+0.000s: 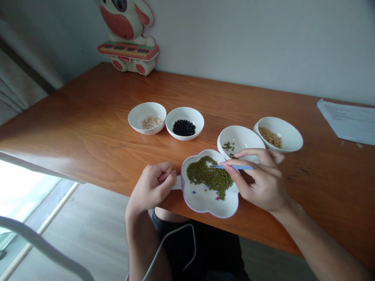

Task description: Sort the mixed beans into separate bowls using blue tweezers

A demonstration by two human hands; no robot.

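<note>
My left hand [155, 183] is closed around the short handle of a white flower-shaped dish [202, 203] with a purple rim. Green mung beans [209, 175] cover the dish's upper part. In my right hand [260, 179] I pinch blue tweezers [234, 167], their tips down among the beans. Whether a bean sits between the tips is too small to tell. Just beyond the dish stands a white bowl [244, 136] with some green beans in it, partly hidden by my right hand.
Further white bowls hold pale flat seeds [151, 122], black beans [184, 127] and yellowish beans [271, 137]. A cow-shaped toy keyboard [129, 50] stands at the back left of the wooden table [88, 117]. Papers in a sleeve [351, 121] lie at right. A cable [166, 238] crosses my lap.
</note>
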